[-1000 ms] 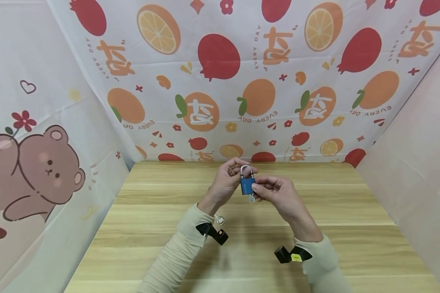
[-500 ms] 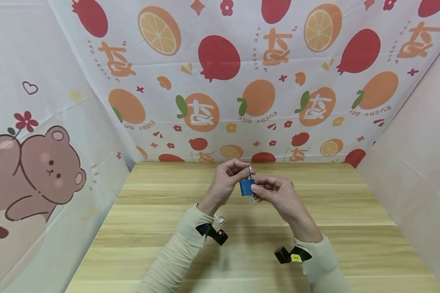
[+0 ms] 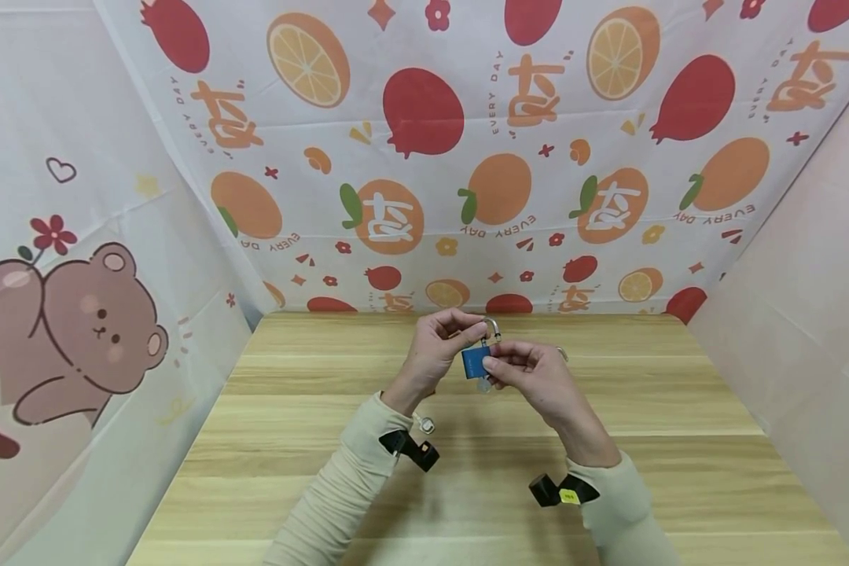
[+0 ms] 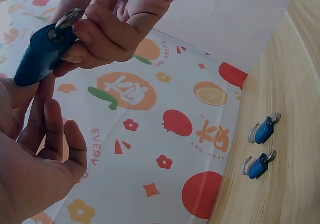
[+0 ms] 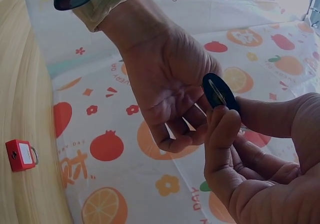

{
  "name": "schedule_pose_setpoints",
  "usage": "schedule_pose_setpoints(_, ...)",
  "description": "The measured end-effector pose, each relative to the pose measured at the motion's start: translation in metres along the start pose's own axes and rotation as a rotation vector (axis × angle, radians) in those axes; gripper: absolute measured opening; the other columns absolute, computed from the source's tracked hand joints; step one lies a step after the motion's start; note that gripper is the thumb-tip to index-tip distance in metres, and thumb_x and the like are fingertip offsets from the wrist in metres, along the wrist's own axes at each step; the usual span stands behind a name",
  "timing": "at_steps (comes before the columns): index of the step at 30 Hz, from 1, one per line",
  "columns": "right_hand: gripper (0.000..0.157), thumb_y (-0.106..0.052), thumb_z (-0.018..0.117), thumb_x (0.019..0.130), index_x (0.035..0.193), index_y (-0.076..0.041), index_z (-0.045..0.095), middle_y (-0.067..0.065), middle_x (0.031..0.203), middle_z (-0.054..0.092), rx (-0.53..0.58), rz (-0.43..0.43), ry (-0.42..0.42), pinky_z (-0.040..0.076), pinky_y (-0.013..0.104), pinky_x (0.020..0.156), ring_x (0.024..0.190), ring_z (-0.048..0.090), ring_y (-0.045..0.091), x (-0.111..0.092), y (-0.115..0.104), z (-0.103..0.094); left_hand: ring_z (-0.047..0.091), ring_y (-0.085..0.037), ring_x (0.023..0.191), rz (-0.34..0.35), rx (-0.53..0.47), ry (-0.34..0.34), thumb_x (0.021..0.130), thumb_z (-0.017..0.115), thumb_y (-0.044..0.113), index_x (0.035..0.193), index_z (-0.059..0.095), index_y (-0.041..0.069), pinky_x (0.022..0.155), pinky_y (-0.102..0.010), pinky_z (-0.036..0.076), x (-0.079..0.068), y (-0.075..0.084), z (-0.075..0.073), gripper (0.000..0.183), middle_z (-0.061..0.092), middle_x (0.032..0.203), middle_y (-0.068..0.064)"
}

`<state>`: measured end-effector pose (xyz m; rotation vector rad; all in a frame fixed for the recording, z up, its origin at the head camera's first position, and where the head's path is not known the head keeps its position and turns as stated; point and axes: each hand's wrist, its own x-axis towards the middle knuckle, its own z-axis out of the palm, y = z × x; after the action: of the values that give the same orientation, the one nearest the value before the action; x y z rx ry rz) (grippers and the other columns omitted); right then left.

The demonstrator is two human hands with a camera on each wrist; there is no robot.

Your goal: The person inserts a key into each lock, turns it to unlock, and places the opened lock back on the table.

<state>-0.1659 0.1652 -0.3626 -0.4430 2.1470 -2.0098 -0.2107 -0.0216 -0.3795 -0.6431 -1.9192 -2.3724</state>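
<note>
Between the two hands in the head view is a blue padlock (image 3: 472,363), body below and silver shackle (image 3: 494,325) above. The shackle is turned sideways, its free end outside the body. A key (image 3: 484,385) sits in the underside. My left hand (image 3: 433,350) pinches the shackle with thumb and fingers. My right hand (image 3: 538,379) grips the padlock body from the right. In the left wrist view the padlock body (image 4: 37,59) shows with its key (image 4: 69,19) in the keyhole. The right wrist view shows the padlock (image 5: 212,87) from its narrow bottom, partly covered by fingers.
On the wooden table (image 3: 311,487), the left wrist view shows two more blue padlocks, one (image 4: 265,131) beside the other (image 4: 258,166), with keys in and shackles open. A red padlock (image 5: 21,155) lies on the table in the right wrist view. Printed cloth (image 3: 424,196) stands behind.
The shackle has been turned by the left thumb and fingers, from spanning the body top to pointing out right. The right hand keeps its grip on the body.
</note>
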Motion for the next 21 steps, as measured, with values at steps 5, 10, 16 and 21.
schedule_pose_setpoints(5, 0.030, -0.010, 0.068, 0.097, 0.117, 0.013, 0.064, 0.000, 0.093, 0.072, -0.043, 0.012, 0.017, 0.060, 0.024, 0.074, 0.076, 0.070, 0.006, 0.002, 0.002, 0.001, 0.069, -0.007, 0.088, -0.006, 0.027, 0.028, 0.095, 0.072, 0.013, 0.101, 0.074, 0.004, 0.085, -0.024, 0.057, 0.000, -0.001, 0.000, 0.012, 0.074, 0.093, 0.009)
schedule_pose_setpoints(10, 0.029, -0.011, 0.069, 0.097, 0.116, 0.010, 0.066, 0.005, 0.094, 0.072, -0.075, 0.019, 0.041, 0.060, 0.025, 0.074, 0.075, 0.069, 0.007, 0.005, 0.008, 0.002, 0.068, -0.008, 0.086, -0.017, 0.076, 0.060, 0.094, 0.073, 0.015, 0.105, 0.073, -0.003, 0.082, -0.023, 0.057, 0.001, -0.004, 0.000, 0.021, 0.073, 0.092, 0.009)
schedule_pose_setpoints(16, 0.030, -0.013, 0.070, 0.096, 0.118, 0.008, 0.067, 0.008, 0.096, 0.073, -0.090, 0.050, 0.095, 0.060, 0.024, 0.074, 0.075, 0.069, 0.008, 0.013, 0.018, 0.002, 0.066, -0.008, 0.084, -0.036, 0.150, 0.106, 0.094, 0.073, 0.016, 0.107, 0.074, 0.001, 0.073, -0.022, 0.053, 0.005, -0.012, 0.001, 0.020, 0.072, 0.090, 0.010)
schedule_pose_setpoints(21, 0.029, -0.012, 0.069, 0.096, 0.117, 0.008, 0.067, 0.003, 0.091, 0.072, -0.084, 0.066, 0.135, 0.060, 0.025, 0.073, 0.074, 0.069, 0.008, 0.021, 0.034, 0.002, 0.068, -0.007, 0.083, -0.108, 0.159, 0.152, 0.093, 0.075, 0.018, 0.107, 0.076, 0.003, 0.072, -0.021, 0.054, 0.009, -0.023, 0.000, 0.020, 0.075, 0.089, 0.004)
